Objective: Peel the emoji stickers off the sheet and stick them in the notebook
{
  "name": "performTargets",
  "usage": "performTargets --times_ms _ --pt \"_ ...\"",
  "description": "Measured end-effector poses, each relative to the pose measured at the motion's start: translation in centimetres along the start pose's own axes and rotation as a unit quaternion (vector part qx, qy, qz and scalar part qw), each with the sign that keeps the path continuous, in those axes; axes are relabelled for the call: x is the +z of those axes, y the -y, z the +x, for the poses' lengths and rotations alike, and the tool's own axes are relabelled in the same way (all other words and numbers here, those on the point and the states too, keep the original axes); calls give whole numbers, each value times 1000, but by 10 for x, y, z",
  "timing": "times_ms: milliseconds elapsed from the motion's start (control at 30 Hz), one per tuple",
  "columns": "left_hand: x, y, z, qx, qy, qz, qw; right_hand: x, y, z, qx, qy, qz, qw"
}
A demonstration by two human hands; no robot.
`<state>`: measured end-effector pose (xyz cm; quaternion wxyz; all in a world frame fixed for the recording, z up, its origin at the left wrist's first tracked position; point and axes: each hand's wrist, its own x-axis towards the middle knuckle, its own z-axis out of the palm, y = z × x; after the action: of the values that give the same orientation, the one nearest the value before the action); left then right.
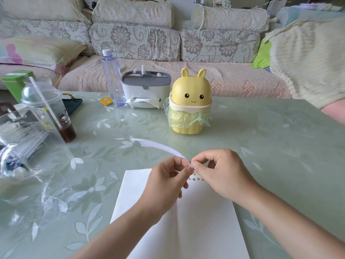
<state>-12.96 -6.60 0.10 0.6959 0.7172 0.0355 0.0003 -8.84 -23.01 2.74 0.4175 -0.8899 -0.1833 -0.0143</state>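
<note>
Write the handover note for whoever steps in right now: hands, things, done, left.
Left hand: pinches the near end of the long white paper sticker strip, which arcs away.
Right hand: pinches at that same end, seemingly peeling a sticker.
Open white notebook: flat beneath both hands.
Done: a short row of tiny emoji stickers on its right page.
Left: stick this one, then the rest; count on strip not visible.

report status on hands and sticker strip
Left hand and right hand both pinching near end of sticker strip, above the open notebook. Short row of stickers already on the page. Nothing in the way.
</note>
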Motion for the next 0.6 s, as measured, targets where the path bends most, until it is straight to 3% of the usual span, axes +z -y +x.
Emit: performTargets --times_ms 267,467,600 --pt "-3 -3 0 -20 1 -41 999 6 -5 3 -92 -26 -8 995" --pt "-12 -4 -5 -44 -5 -51 998 11 -3 13 -260 -29 -192 946" --pt "-24 -4 -9 -47 -25 -41 998 21 2 19 -284 -17 -193 939"
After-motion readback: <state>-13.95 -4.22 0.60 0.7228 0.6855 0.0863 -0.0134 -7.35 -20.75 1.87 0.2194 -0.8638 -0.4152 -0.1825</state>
